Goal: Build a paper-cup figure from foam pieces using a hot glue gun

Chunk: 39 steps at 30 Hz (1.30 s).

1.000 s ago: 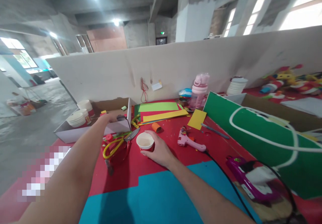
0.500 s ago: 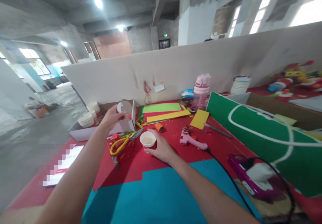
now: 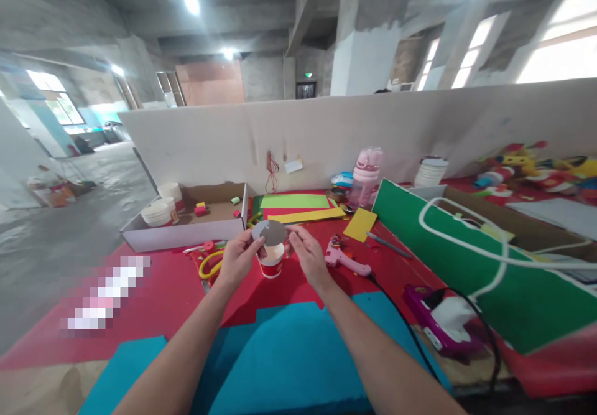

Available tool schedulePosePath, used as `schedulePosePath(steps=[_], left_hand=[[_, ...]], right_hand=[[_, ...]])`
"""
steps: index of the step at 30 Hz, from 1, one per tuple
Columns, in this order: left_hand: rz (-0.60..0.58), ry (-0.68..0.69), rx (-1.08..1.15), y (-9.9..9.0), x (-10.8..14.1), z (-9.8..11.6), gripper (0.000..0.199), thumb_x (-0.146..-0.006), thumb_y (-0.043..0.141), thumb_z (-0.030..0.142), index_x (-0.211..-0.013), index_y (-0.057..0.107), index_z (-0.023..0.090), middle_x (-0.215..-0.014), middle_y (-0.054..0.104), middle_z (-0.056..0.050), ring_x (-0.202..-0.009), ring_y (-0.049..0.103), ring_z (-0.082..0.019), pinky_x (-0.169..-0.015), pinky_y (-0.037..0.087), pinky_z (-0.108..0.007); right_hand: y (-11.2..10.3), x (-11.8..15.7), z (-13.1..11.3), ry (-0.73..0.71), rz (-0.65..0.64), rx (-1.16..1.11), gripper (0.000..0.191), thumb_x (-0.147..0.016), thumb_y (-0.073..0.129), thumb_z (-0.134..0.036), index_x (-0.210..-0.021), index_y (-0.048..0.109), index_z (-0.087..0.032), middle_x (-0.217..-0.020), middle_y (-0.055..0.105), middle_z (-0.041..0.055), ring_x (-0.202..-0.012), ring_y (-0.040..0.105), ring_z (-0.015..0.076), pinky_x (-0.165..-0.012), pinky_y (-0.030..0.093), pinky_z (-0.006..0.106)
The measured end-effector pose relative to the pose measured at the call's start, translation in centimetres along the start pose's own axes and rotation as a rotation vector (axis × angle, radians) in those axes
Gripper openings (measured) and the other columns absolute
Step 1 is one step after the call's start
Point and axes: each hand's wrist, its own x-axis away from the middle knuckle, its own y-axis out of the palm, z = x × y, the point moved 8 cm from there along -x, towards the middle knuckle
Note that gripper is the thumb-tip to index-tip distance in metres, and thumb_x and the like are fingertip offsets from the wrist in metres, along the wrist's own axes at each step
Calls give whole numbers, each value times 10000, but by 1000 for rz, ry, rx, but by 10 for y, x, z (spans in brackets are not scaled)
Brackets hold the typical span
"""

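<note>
A round grey disc is held over a red and white paper cup, which stands on the red table cover. My left hand pinches the disc's left edge between thumb and fingers. At the disc's right edge is my right hand, its fingers curled near the rim; the fingertips are partly hidden, and it appears to grip the disc. Yellow-handled scissors lie beside my left hand. To the right of my right hand lies a pink glue gun.
Paper cups stand in a white box at the left. Blue sheets cover the front. Behind are a pink bottle and coloured paper. A green panel, cable and purple power strip occupy the right.
My left hand has brought the disc from above the box to over the cup. My right hand has let go of the cup and risen to the disc. The view has shifted slightly.
</note>
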Motion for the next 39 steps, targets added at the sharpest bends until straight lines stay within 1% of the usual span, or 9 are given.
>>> schedulePosePath(steps=[5, 12, 17, 19, 23, 26, 30, 33, 39], left_hand=[[-70, 66, -162, 9, 6, 12, 307, -884, 508, 462, -738, 590, 204, -608, 620, -2, -602, 582, -154, -626, 469, -270], [183, 44, -184, -33, 2, 7, 367, -906, 458, 483, -995, 645, 180, -756, 646, -29, -663, 580, -148, -649, 467, -257], [-397, -36, -320, -5, 4, -26, 494, -819, 601, 456, -1257, 571, 231, -680, 610, 17, -622, 550, -153, -603, 425, -250], [-516, 25, -399, 4, 8, -32, 481, -764, 668, 401, -1216, 602, 254, -791, 652, -1, -690, 574, -168, -654, 435, -262], [-475, 117, -492, 4, 5, -36, 192, -810, 601, 359, -916, 678, 219, -912, 673, -42, -798, 591, -200, -742, 437, -291], [-470, 107, -514, 0, 3, -37, 236, -802, 614, 430, -829, 640, 197, -876, 648, -46, -800, 586, -204, -725, 435, -290], [-428, 124, -552, -4, 5, -26, 257, -802, 612, 438, -780, 580, 184, -940, 627, -62, -820, 589, -203, -735, 442, -293], [-378, 118, -535, -5, 6, -14, 274, -769, 648, 420, -911, 580, 196, -1034, 637, -70, -904, 603, -227, -809, 459, -325], [-382, 90, -405, 0, 9, -9, 844, -719, 699, 353, -1451, 291, 256, -1465, 424, -109, -1305, 452, -287, -1044, 386, -373]], right_hand=[[5, 3, 1, -13, -11, 91, 258, -834, 614, -451, -930, 672, -219, -663, 596, -15, -602, 555, 148, -599, 454, 263], [-19, -6, 21, 115, 184, -229, 311, -817, 626, -493, -768, 635, -186, -532, 555, -30, -500, 500, 113, -524, 429, 239], [-31, -9, 40, 209, 287, -420, 321, -699, 746, -465, -756, 603, -184, -528, 548, -55, -453, 463, 66, -450, 403, 184], [-31, -8, 44, 245, 287, -467, 313, -666, 779, -403, -824, 597, -204, -569, 570, -72, -425, 452, 52, -419, 394, 172], [-30, -7, 45, 255, 268, -540, 279, -642, 754, -267, -876, 612, -216, -747, 688, -23, -629, 652, 124, -656, 566, 277], [-28, -8, 41, 220, 239, -576, 211, -707, 659, -342, -843, 661, -181, -927, 735, 75, -937, 690, 226, -903, 541, 397], [-35, -8, 42, 186, 294, -360, 281, -760, 617, -451, -797, 676, -179, -970, 728, 97, -986, 667, 259, -928, 515, 437], [-40, -8, 36, 104, 318, -80, 292, -696, 698, -352, -936, 650, -192, -1009, 714, 70, -962, 659, 236, -921, 508, 422], [-39, -7, 34, 52, 301, 45, 478, -695, 684, -297, -1137, 542, -186, -1223, 619, 115, -1058, 631, 223, -946, 489, 390]])
